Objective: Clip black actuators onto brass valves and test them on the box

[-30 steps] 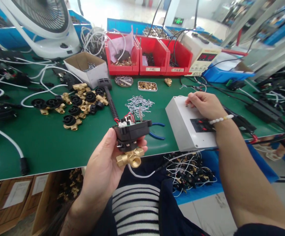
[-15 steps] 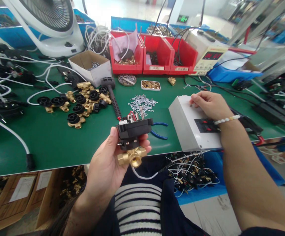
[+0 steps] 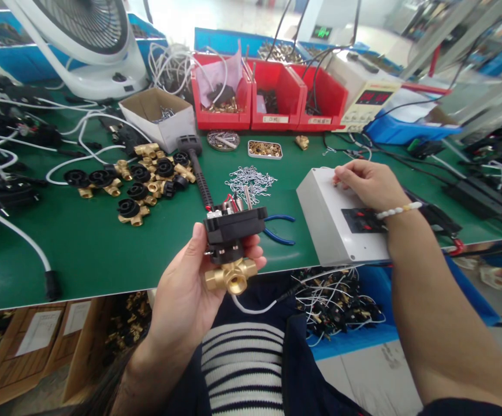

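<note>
My left hand (image 3: 190, 283) is wrapped round a motorized brass valve (image 3: 233, 275), held just in front of the table edge. Its black actuator housing (image 3: 235, 225) sits on top with the cover off, showing red wires and metal parts inside. The brass body points down, one port facing me. My right hand (image 3: 363, 182) rests over a light grey control box (image 3: 324, 219), thumb and forefinger pinched at a small metal toggle switch near its far left corner. The fingertips mostly hide that switch. Blue-handled pliers (image 3: 280, 238) lie behind the valve, partly covered by it.
Brass valve bodies with black caps (image 3: 147, 179) lie at left near white cables. Metal clips (image 3: 248, 180) are heaped mid-table, behind them a tray of brass fittings (image 3: 265, 150). Red bins (image 3: 276, 120), a fan (image 3: 99, 34) and a power supply (image 3: 370, 104) line the back.
</note>
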Motion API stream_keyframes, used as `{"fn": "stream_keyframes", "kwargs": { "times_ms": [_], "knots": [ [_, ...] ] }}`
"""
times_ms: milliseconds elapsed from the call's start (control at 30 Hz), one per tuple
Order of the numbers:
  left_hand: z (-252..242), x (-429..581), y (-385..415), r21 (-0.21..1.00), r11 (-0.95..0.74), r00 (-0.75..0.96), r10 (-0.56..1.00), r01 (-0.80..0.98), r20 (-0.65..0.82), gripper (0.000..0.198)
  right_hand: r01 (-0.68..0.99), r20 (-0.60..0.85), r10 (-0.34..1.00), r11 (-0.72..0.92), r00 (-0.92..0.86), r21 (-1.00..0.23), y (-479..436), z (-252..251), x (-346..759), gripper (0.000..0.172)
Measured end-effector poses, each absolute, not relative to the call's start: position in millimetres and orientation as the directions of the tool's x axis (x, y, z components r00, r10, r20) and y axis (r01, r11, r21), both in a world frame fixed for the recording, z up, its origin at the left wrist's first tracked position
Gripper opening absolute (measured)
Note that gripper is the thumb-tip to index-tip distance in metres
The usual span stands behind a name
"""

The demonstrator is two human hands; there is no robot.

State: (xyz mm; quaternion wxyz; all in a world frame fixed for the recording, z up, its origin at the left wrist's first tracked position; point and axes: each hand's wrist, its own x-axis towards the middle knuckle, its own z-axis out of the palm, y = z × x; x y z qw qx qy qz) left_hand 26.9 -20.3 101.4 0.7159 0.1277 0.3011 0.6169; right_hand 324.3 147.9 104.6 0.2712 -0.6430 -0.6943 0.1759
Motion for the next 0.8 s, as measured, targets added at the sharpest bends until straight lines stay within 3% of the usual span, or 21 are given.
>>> {"fn": "stream_keyframes", "kwargs": {
  "times_ms": [467,800],
  "knots": [
    [102,27,-19,0.558,0.186,0.067,0.972,-0.808,-0.227,0.060,0.792,0.157,0.987,0.118,-0.028,-0.599,148,104,324,0.030],
    [101,28,-18,0.552,0.187,0.067,0.971,-0.812,-0.229,0.058,0.807,0.116,0.992,0.028,0.050,-0.590,142,112,311,0.020]
  ]
}}
